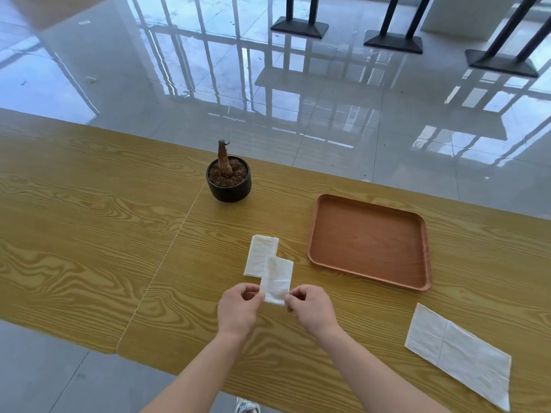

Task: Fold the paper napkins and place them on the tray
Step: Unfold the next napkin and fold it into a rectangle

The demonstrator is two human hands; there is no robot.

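Lower centre: left hand (238, 311) and right hand (310, 308) each pinch a near corner of a folded napkin (275, 280). It overlaps a second folded napkin (260, 255) lying on the bench (89, 234). Lower right: unfolded napkin (459, 350), far corner cut by the frame edge. Thin, limp tissue, likely tears or unfolds easily; grip corners or edges lightly. Tray (369, 242), centre right, empty. Fold count, layers unreadable. Potted stump (228, 177) beyond.

A small folded white napkin (275, 280) is pinched at its near corners. Just beyond the grip, partly under it, lies a second folded napkin (258, 257). The brown tray (369, 241) sits beyond-right, bare. An unfolded napkin (459, 353) lies flat, well right.
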